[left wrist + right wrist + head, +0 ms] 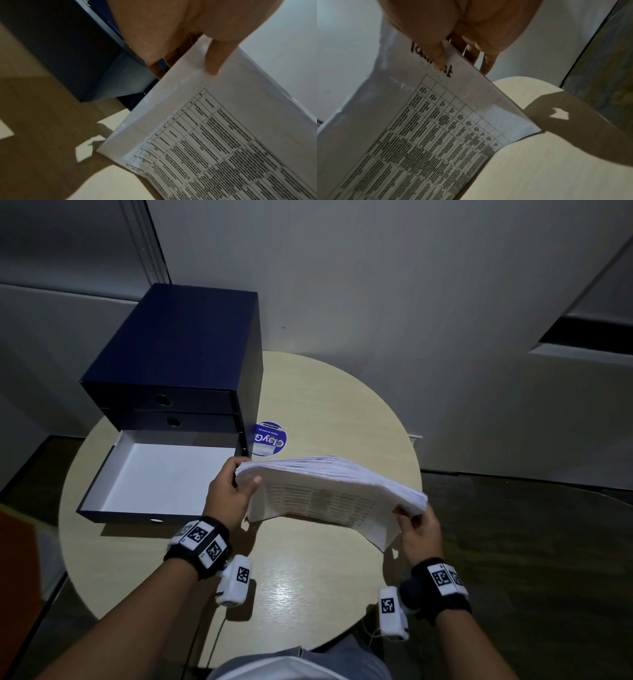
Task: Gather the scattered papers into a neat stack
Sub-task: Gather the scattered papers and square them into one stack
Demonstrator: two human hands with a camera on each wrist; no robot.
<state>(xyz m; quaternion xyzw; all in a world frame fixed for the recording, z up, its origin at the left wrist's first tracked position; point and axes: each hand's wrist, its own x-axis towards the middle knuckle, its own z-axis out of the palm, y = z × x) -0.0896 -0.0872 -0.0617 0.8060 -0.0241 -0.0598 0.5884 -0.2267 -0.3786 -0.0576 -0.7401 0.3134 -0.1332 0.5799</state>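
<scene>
The left hand (227, 494) and the right hand (419, 530) each grip one end of the paper stack (329, 491) above the round table (308, 577).

The papers (329, 491) were white with black printed tables. The drawer box (178, 350) was navy, its open drawer (161, 474) white inside. The table (308, 577) was pale beige.

Office: navy 3-drawer file box (178, 364) on round pale table (308, 577), grey partition walls (376, 285).
</scene>
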